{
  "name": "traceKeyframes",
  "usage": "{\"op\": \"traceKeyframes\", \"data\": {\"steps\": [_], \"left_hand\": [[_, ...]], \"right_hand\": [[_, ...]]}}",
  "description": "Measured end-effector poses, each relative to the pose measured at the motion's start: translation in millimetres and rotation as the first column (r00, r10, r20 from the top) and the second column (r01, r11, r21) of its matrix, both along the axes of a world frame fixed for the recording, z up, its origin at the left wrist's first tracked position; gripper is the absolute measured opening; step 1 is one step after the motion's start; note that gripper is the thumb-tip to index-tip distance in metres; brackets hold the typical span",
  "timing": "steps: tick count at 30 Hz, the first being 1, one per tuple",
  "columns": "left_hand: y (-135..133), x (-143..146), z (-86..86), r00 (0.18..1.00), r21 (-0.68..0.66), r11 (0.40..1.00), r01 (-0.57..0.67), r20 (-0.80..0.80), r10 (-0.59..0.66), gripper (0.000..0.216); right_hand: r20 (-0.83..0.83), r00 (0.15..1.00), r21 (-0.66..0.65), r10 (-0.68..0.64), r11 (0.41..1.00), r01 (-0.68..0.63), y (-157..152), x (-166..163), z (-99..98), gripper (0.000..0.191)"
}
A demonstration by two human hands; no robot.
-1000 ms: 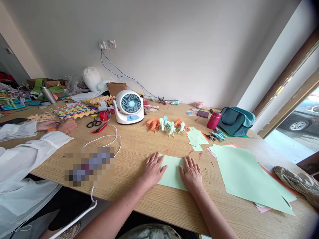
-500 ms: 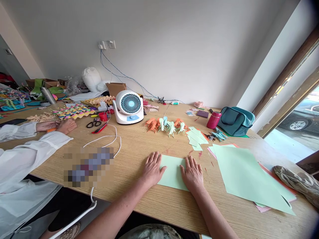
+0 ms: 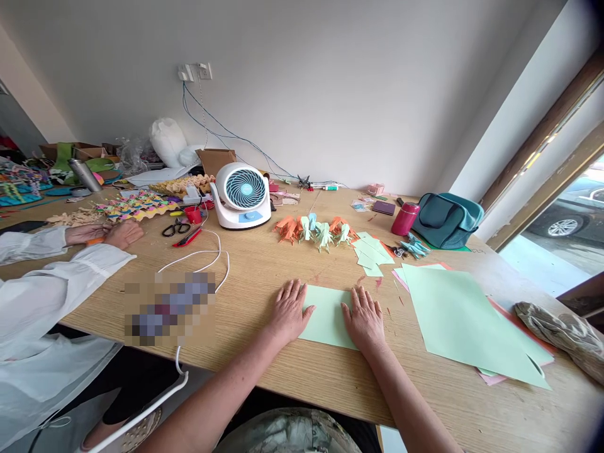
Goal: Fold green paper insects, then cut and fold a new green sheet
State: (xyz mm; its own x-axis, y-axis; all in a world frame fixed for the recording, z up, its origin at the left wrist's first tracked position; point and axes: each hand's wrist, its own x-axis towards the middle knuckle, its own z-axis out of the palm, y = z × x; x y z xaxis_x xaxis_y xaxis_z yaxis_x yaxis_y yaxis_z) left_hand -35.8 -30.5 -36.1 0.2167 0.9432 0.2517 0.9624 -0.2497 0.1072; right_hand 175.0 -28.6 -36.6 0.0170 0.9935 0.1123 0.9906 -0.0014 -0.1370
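A pale green sheet of paper (image 3: 326, 314) lies flat on the wooden table in front of me. My left hand (image 3: 290, 309) rests palm down on its left edge, fingers stretched out. On the right edge lies my right hand (image 3: 364, 319), also flat with its fingers extended. Neither hand grips anything. Beyond the sheet stand several folded paper figures (image 3: 323, 234) in orange, green and blue. Smaller green paper pieces (image 3: 370, 250) are spread beside them.
Large green sheets (image 3: 465, 314) are stacked at the right. Behind them stand a pink flask (image 3: 405, 218) and a teal bag (image 3: 448, 220). A white fan (image 3: 243, 195), scissors (image 3: 176, 228) and a white cord (image 3: 219, 251) lie to the left, near a co-worker's hands (image 3: 120, 234).
The view has tilted slightly, so everything sits a little higher in the picture. Both my hands stay flat on the green sheet.
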Motion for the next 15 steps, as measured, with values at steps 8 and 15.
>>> {"op": "traceKeyframes", "data": {"steps": [8, 15], "left_hand": [[1, -3, 4.2, 0.994, -0.007, 1.000, 0.027, 0.108, -0.027, 0.052], [1, -3, 11.3, 0.945, 0.163, 0.979, 0.123, 0.282, -0.166, 0.033]], "right_hand": [[-0.164, 0.986, 0.074, -0.020, 0.997, 0.033, -3, 13, 10.8, 0.052], [-0.365, 0.928, 0.246, 0.076, 0.969, 0.017, -1, 18, 10.3, 0.044]]}}
